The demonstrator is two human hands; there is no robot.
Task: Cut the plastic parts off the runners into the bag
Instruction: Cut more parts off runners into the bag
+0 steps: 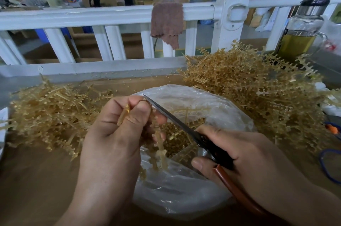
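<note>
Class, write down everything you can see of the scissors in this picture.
The scissors have a long, thin, dark, metal-looking blade, a black middle part and a reddish-brown handle loop. They are held slanted above the clear bag, with the tip pointing up and to the left, close beside the fingertips of the left hand and the runner it holds. The right hand grips the handle. Only one blade edge shows, so whether the blades are parted cannot be told.

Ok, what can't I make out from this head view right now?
1. Head view: whether the scissors are open. One blade shows; the right hand covers the pivot.
2. Where the blade meets the runner: the left hand hides it.
3. How many cut parts fill the bag: both hands cover them.
4. The blue loop: cut off by the right edge.
</note>
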